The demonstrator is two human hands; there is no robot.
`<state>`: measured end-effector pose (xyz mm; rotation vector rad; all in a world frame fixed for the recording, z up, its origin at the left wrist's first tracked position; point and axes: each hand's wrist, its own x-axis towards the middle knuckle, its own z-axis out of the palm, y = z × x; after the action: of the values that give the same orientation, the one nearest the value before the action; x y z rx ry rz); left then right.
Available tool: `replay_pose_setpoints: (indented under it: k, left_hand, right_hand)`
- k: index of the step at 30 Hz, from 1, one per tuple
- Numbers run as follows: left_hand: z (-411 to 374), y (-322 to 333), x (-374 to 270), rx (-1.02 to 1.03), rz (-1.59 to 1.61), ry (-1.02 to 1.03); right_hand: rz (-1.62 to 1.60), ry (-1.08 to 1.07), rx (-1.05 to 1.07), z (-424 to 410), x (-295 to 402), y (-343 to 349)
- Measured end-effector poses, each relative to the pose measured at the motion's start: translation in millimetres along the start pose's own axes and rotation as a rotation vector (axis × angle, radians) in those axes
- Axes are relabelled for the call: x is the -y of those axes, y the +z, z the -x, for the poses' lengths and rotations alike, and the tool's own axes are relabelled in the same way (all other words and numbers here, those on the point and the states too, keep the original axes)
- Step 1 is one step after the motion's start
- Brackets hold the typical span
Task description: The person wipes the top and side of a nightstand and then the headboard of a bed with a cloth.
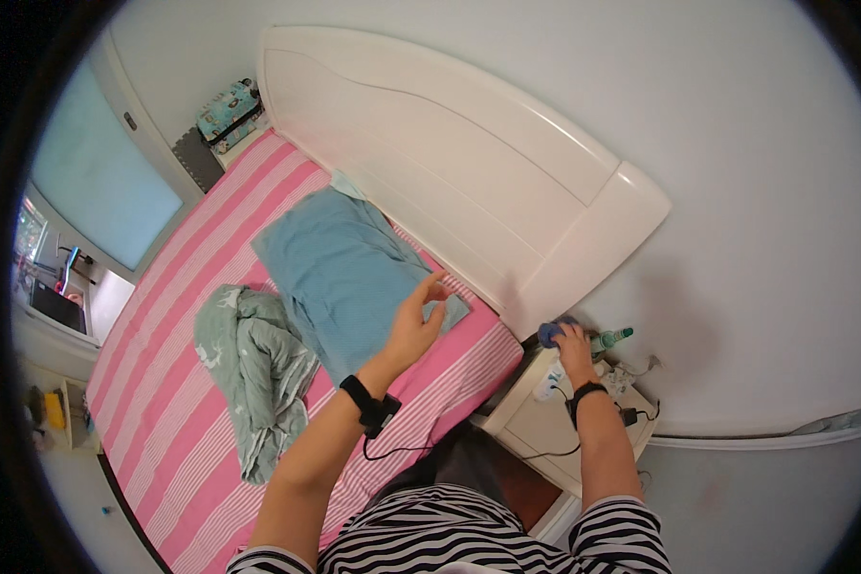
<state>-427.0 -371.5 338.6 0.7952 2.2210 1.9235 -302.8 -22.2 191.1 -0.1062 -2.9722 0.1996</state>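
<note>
My right hand (572, 347) is closed on a bunched blue cloth (551, 333) above the back corner of a cream nightstand (520, 420), beside the headboard's lower end. A green bottle (610, 339) stands just right of that hand. Over the near end of a blue pillow (351, 265), my left hand (417, 316) is raised with fingers apart and nothing in it. The pillow lies on a bed with a pink-and-white striped sheet (172, 344). Next to it is a crumpled green blanket (258, 373). Black bands with a cable are on both wrists.
A white headboard (430, 143) stands against the wall. White packaging (547, 380), a plastic bag (620, 379) and a black plug (628, 416) are on the nightstand. A patterned turquoise case (227, 115) sits beyond the bed. A frosted sliding door (107, 172) is at the left.
</note>
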Motion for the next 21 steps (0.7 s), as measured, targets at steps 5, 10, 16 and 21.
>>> replay_pose_setpoints:
  k: [5, 10, 16, 21]
  left_hand:
    - [21, -33, 13, 0.017, 0.001, -0.088]
    - [23, -58, 21, -0.01, -0.047, -0.04]
    - [5, -66, -8, -0.013, -0.074, -0.006]
    - [-18, -71, -40, 0.02, -0.093, 0.036]
  right_hand:
    - [-0.19, 0.031, -0.161, 70, -1, -35]
    - [-0.129, -0.069, -0.238, 76, -11, -147]
    - [-0.127, -0.115, -0.468, -10, 28, -277]
    - [-0.017, -0.375, -0.458, -115, 34, -350]
